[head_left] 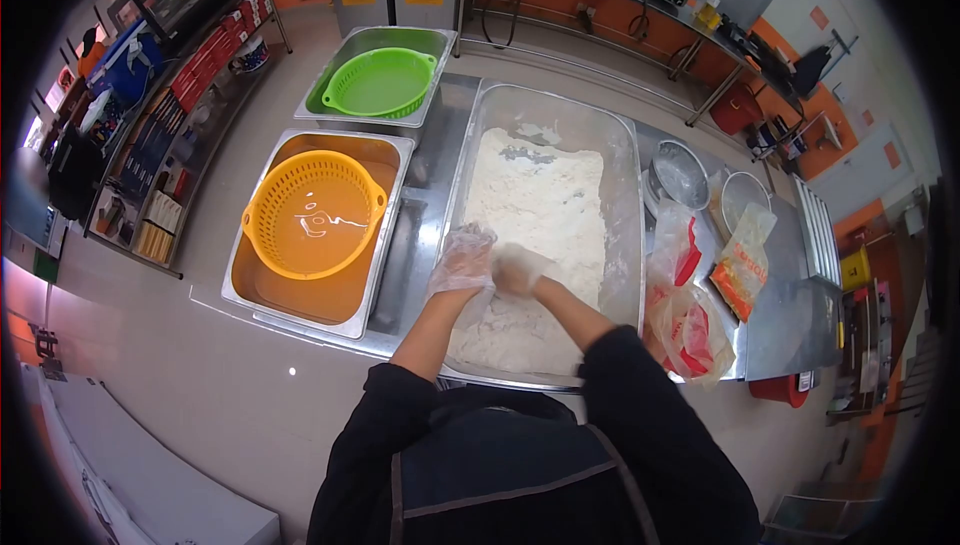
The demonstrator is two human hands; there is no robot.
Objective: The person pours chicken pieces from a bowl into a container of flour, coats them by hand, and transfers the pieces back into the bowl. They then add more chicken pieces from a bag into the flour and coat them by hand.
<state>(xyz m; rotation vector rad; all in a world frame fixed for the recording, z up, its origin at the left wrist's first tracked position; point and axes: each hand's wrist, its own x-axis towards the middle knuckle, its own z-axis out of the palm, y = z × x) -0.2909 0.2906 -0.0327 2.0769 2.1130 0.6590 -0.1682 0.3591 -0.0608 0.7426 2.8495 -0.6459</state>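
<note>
Loose white flour (535,200) fills much of a large metal tray (625,155) in front of me. Near the tray's left wall is my left hand (463,257), in a clear, crinkled plastic glove; the plastic hides how its fingers are set. Close beside it, above the flour, my right hand (520,270) is also gloved and smeared by motion. I cannot make out anything held in either hand. Rougher, clumpier flour lies at the tray's near end, below my hands.
To the left, a yellow basket (317,215) sits in brownish-orange liquid inside a metal pan (236,280). Behind it, a green basket (380,82) rests in another pan (440,42). Plastic bags (690,330), an orange-printed bag (741,270) and a metal bowl (678,171) stand right.
</note>
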